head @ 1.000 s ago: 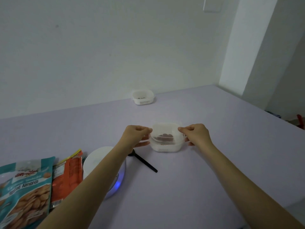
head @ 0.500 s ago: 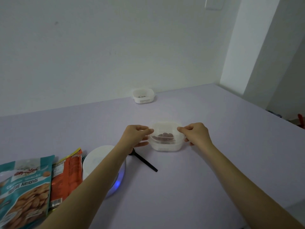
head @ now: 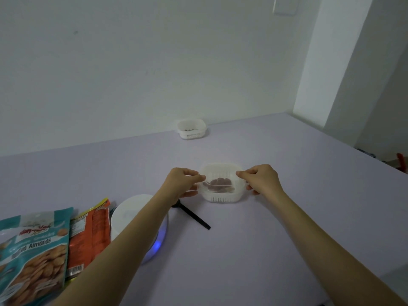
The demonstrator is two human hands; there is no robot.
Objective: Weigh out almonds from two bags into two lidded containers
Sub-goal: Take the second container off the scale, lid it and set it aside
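Observation:
A white plastic container (head: 222, 196) with a clear lid and several dark almonds (head: 219, 183) inside stands on the lilac table, mid-centre. My left hand (head: 183, 182) pinches its left rim and my right hand (head: 261, 178) pinches its right rim. A second white container (head: 191, 128) sits far back by the wall; small light pieces show inside it. A teal almond bag (head: 33, 255) and an orange bag (head: 89, 235) lie at the front left. A round white scale (head: 130, 215) with a blue light lies partly under my left forearm.
A black spoon (head: 194, 217) lies on the table (head: 265, 239) between the scale and the near container. The wall runs along the table's far edge. The table's right edge drops off toward a floor with small coloured objects (head: 400, 162).
Both hands stay on the near container's rims. The view has tilted slightly, so everything sits a little higher in frame; the container itself shows no clear shift.

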